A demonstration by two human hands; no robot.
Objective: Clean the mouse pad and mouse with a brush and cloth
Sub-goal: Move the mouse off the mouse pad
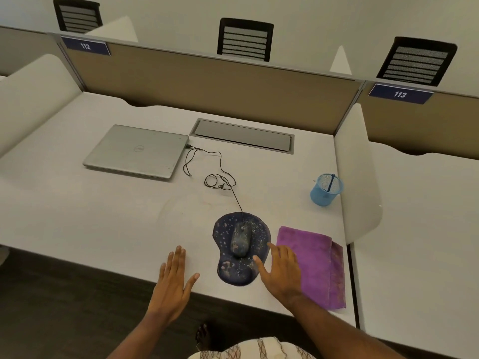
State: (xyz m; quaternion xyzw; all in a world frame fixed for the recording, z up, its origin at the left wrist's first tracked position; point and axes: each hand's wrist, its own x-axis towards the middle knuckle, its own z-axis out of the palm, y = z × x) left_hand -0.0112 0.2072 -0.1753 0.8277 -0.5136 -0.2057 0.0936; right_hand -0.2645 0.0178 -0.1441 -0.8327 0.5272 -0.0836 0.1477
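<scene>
A dark blue mouse pad (234, 270) with pale specks lies near the desk's front edge. A dusty dark wired mouse (241, 240) sits on it, its cable (219, 181) running back to a closed laptop. A folded purple cloth (317, 257) lies just right of the pad. A blue brush handle (331, 183) stands in a blue mesh cup (325, 190) at the right. My left hand (173, 279) rests flat and empty on the desk, left of the pad. My right hand (281, 272) hovers open between pad and cloth, fingers spread.
A closed silver laptop (137, 151) lies at the back left. A grey cable hatch (242, 136) is set into the white desk (90, 216). White side dividers and a tan back partition (207, 81) enclose the desk. Black chairs stand beyond.
</scene>
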